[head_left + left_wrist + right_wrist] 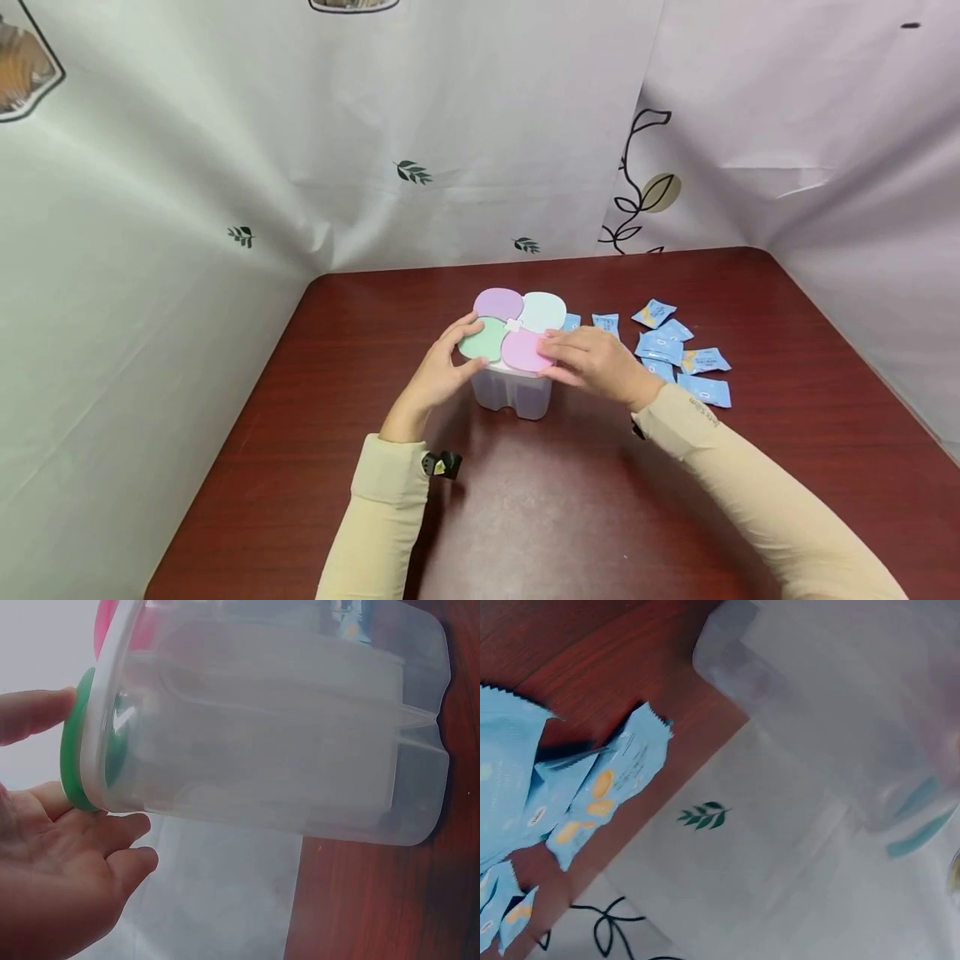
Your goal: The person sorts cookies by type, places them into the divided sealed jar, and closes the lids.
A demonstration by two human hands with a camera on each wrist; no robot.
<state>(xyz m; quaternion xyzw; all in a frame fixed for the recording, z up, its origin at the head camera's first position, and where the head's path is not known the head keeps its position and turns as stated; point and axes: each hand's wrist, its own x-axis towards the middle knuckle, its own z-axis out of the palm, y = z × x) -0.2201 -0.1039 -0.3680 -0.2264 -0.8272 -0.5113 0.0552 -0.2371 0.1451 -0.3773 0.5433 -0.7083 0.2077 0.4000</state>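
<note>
With four lids (543, 312) apparently closed, the container (517, 396) stands on the worktop (555, 517), the left grip (436, 371) pinching the green lid (484, 340), the right grip (600, 360) the pink lid (522, 351), while blue sachets (660, 346) lie outside, seemingly unaddressed.

Clear plastic container (516, 395), upright on reddish-brn table (300, 417), notched base; white top (97, 712) w/ 4 rounded lids lying flat: green lid (486, 340) nr L, pink lid (522, 352) nr R, purple lid (497, 302) far L, whitish lid (543, 312) far R
</note>
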